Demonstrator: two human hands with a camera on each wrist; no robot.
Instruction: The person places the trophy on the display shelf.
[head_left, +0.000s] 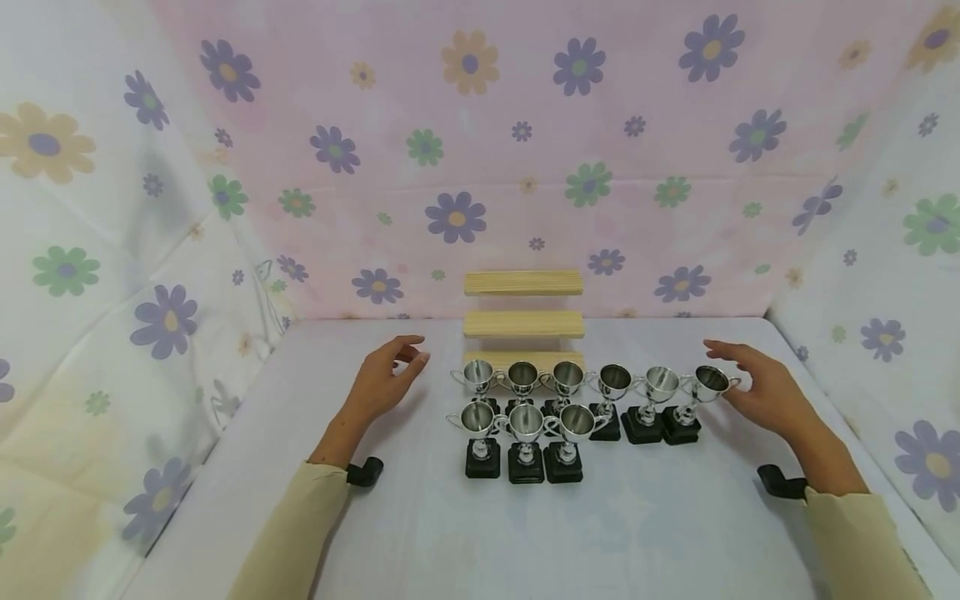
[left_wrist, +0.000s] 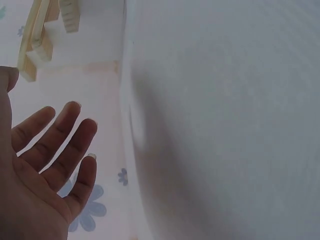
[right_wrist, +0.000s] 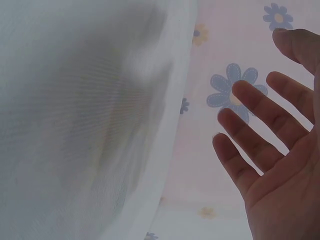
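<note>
Nearest you, three silver trophy cups (head_left: 525, 437) stand in a front row on black bases. Behind them runs a longer row of six cups (head_left: 592, 387). Your left hand (head_left: 382, 379) hovers left of those rows, fingers spread, holding nothing. Your right hand (head_left: 757, 387) is loose beside the rightmost cup (head_left: 693, 400); whether it touches is unclear. Farther back rises the wooden stepped stand (head_left: 523, 321).

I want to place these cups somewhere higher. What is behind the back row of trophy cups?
A wooden step shelf with three tiers stands behind the trophy cups. Its lowest step is partly hidden by them.
</note>
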